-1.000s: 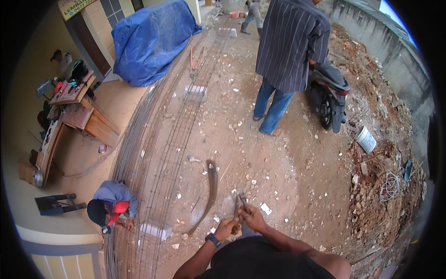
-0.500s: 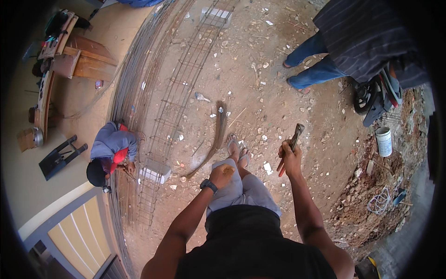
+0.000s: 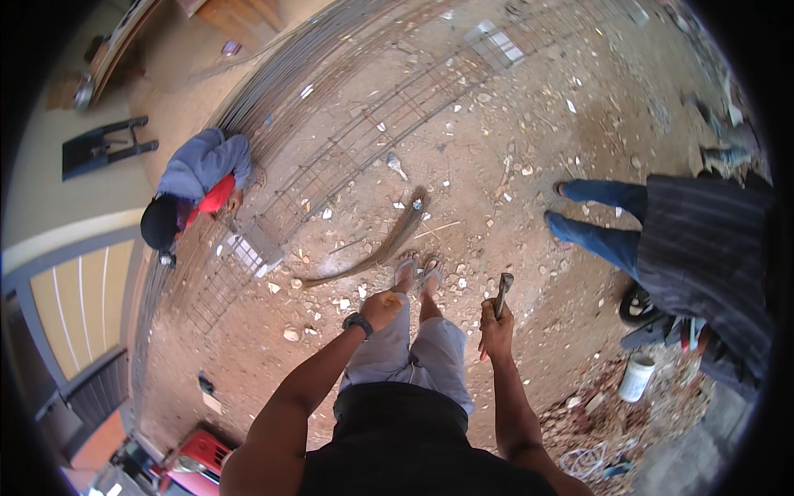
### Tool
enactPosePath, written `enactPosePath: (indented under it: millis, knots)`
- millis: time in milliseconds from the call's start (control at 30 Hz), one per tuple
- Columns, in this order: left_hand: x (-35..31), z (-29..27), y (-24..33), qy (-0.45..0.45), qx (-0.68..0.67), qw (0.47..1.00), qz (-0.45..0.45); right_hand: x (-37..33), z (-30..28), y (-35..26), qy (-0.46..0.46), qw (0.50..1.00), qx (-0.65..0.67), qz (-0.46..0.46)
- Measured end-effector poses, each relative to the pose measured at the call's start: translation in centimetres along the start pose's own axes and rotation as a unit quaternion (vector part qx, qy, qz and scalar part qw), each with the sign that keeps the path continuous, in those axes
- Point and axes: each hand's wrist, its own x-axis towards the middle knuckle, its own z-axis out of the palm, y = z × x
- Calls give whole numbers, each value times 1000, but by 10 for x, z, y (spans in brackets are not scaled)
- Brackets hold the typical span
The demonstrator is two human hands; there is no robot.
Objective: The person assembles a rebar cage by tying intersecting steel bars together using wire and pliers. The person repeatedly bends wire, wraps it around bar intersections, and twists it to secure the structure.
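My right hand (image 3: 497, 329) is closed around pincers (image 3: 502, 291), with the dark metal head pointing up and away and a bit of red handle showing below the fist. My left hand (image 3: 384, 309), with a dark watch on its wrist, is held in front of my shorts. Its fingers are curled in, and anything inside them is hidden. Beyond my feet a curved bundle of thin wire (image 3: 401, 235) lies on the dirt, touched by neither hand. A long reinforcing-bar cage (image 3: 335, 163) stretches across the ground past it.
A crouching person (image 3: 203, 169) works beside long steel bars (image 3: 281, 78) at left. Another person in jeans (image 3: 600, 227) stands at right. A white bucket (image 3: 636, 378) stands by rubble (image 3: 571, 417) near a coil of white cable (image 3: 583, 460). A red vehicle (image 3: 203, 455) shows lower left.
The whole view has turned, bringing the red vehicle into sight at lower left. My right hand with the pincers sits lower and nearer my body; the left stays curled in front of me.
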Motion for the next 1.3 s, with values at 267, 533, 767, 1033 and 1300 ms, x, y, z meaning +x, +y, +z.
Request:
enactPosePath:
  millis: [267, 533, 767, 1033, 1300]
  knots:
    - [-7, 16, -23, 97, -146, 984, -24, 22, -11, -46, -78, 996, 31, -26]
    - [52, 10, -15, 123, -203, 971, -32, 27, -77, -68, -65, 989, -61, -121]
    - [125, -45, -60, -146, -402, 889, -165, 64, -117, -73, -7, 992, -10, -126]
    - [160, -27, 38, -228, -443, 829, -255, 185, -184, -108, 79, 973, 217, 8]
    - [336, -45, 281, -149, -336, 910, -190, 370, -252, -244, 103, 936, 334, 47]
